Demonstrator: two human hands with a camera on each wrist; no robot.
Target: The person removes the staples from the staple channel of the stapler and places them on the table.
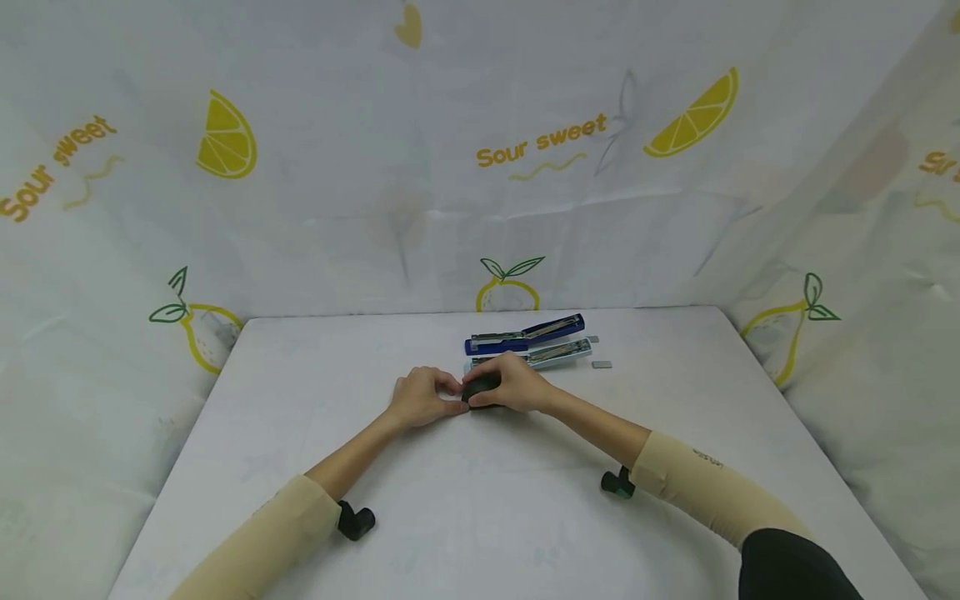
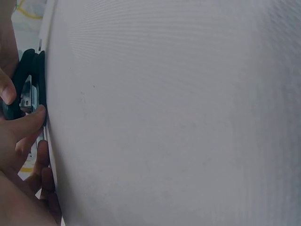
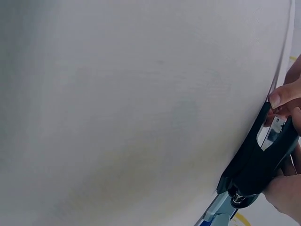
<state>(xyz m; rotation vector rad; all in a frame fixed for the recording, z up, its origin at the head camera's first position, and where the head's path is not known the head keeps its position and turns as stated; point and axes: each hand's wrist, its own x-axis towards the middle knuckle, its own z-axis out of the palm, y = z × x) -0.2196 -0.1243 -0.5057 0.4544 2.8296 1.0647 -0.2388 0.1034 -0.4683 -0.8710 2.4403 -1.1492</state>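
A black stapler point(image 1: 480, 386) stands on the white table between both hands, its handle raised off its base in the wrist views. My right hand point(image 1: 519, 385) grips it from above and behind, fingers and thumb on either side of the handle. At the stapler's front end, my left hand point(image 1: 422, 397) pinches the tip of the base with thumb and finger. The left wrist view shows a left fingertip against the dark green-black stapler point(image 2: 41, 80). In the right wrist view, the metal nose shows inside the gap of the stapler point(image 3: 256, 169).
Behind the hands lie a dark blue stapler point(image 1: 558, 328) and a light blue stapler point(image 1: 566, 352), both folded open. Small grey staple strips point(image 1: 602, 364) rest to their right. A white curtain point(image 1: 360, 242) with lemon prints hangs past the table's far edge.
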